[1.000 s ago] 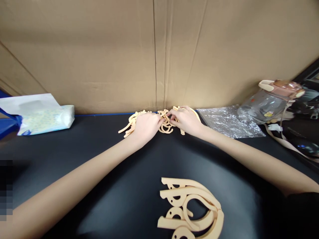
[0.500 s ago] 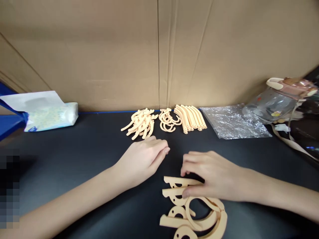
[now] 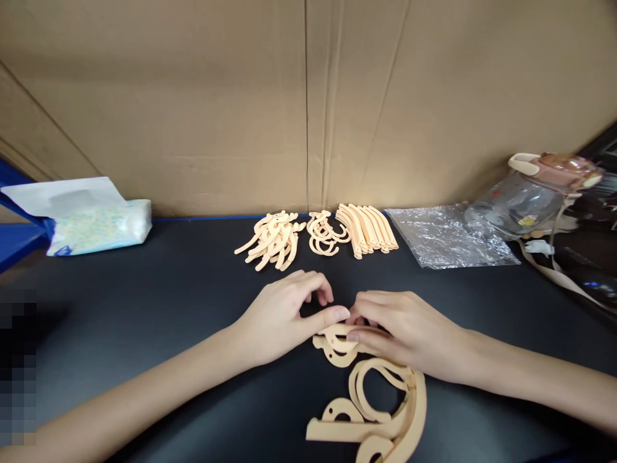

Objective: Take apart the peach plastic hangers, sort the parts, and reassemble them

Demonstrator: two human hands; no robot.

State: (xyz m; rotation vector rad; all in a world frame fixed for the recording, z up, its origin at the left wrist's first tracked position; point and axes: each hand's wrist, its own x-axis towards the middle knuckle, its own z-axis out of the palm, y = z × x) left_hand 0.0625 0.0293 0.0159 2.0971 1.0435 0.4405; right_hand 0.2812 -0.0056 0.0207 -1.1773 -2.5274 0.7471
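Observation:
My right hand (image 3: 405, 328) has its thumb and fingers closed on a beige plastic folding hanger (image 3: 337, 359); part of it is hidden under the palm. My left hand (image 3: 289, 315) is open, its fingers bent and apart from the thumb. That thumb's tip reaches the hanger's upper edge, close to my right fingertips; whether it touches cannot be made out. Below my right hand, more beige folding hangers (image 3: 415, 411) lie overlapping on the black table (image 3: 202, 399), with curved arms and rounded hooks showing.
At the back lie a heap of curved beige pieces (image 3: 274, 238), several small hooks (image 3: 324, 241) and a row of beige arms (image 3: 369, 228). A clear plastic bag (image 3: 448, 238) and a bottle (image 3: 520, 199) are on the right. A tissue pack (image 3: 101, 225) sits left, before a cardboard wall (image 3: 193, 116).
My left hand has opened from a closed shape and moved slightly right, towards my right hand. The upper hanger has moved up and away from the lower ones, with my right hand on it.

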